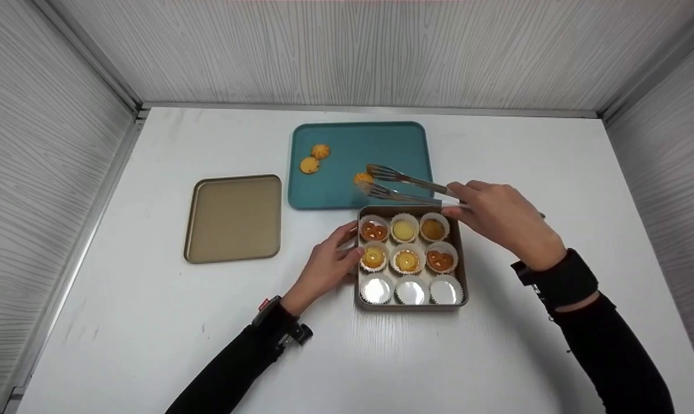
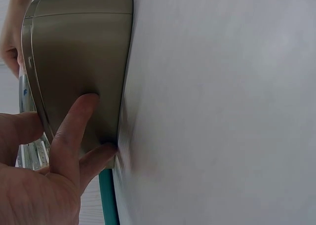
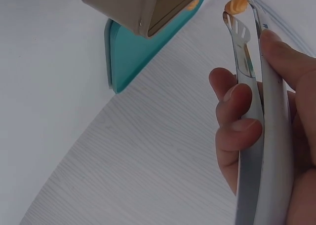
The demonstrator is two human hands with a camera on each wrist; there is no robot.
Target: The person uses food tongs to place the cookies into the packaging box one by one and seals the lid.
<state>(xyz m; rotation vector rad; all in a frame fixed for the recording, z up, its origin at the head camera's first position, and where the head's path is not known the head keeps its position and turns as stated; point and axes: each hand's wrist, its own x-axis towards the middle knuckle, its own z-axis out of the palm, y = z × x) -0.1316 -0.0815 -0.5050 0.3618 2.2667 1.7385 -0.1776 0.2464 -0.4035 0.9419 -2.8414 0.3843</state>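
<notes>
**Right hand gripping tongs around a cookie; left hand holding tin**

The right hand is squeezing the tongs to a narrow gap, thumb pressing one arm, fingers curling round the other. The swirled cookie is sitting between the tips, about mid-way across the teal tray; whether it is resting on the tray or hanging just above, cannot tell. The left hand is pinching the tin's left side, thumb up at the rim, fingers pressing the outer wall.

The tin is standing upright just beside the tray's near edge, holding nine paper cups in three rows. Back row is showing a pretzel piece, a pale treat and a brown one; middle row, two yellow treats and another pretzel piece. Near-row cups are showing shiny white bottoms.

Two more cookies are lying together on the tray's left part. A gold tray is lying left of the tin, well apart. The tongs are crossing above the teal tray's near edge, right hand hovering by the tin's back right corner. In the left wrist view, the tin's wall is blocking most of its contents.
</notes>
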